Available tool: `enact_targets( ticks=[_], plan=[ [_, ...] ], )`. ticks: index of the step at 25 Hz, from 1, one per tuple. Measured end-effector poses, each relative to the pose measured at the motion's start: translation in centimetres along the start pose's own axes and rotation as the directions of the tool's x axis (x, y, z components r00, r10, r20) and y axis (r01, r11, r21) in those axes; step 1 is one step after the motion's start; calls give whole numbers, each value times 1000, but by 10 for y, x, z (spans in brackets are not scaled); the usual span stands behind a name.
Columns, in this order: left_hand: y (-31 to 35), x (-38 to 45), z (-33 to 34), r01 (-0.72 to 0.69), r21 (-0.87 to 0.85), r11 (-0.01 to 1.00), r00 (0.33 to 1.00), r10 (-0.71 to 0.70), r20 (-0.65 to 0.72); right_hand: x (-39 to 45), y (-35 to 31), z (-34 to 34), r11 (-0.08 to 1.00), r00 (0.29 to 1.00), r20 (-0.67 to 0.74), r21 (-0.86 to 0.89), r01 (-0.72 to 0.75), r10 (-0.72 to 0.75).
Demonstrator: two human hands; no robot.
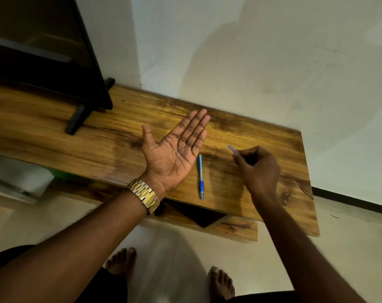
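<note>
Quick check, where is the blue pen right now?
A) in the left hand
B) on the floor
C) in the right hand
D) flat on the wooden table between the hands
D: the blue pen lies on the table between the open left hand and the right hand, which pinches a small pale piece.

A black television (pixel 32 62) stands at the left end of the wooden bench (pixel 43 136), against a white wall (pixel 273 62).

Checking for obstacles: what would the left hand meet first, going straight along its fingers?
From the left hand, the way over the table looks free; likely the wall comes first, though depth is unclear.
</note>
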State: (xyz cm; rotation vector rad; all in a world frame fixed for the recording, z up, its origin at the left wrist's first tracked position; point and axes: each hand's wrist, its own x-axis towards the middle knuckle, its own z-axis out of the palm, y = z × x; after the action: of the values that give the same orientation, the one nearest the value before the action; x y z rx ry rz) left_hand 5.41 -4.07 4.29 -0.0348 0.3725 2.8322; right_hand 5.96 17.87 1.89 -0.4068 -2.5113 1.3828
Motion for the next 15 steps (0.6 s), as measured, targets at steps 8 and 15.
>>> enact_targets(
  ticks=[8,15],
  plan=[
    [1,-1,-2,4,34,999,1000,-3,-18,-2,9,9,856,926,232,-365,367,-298],
    [-11,0,-5,85,195,977,995,-74,-62,-14,-46,-4,698,736,145,-238,675,-662]
  ],
)
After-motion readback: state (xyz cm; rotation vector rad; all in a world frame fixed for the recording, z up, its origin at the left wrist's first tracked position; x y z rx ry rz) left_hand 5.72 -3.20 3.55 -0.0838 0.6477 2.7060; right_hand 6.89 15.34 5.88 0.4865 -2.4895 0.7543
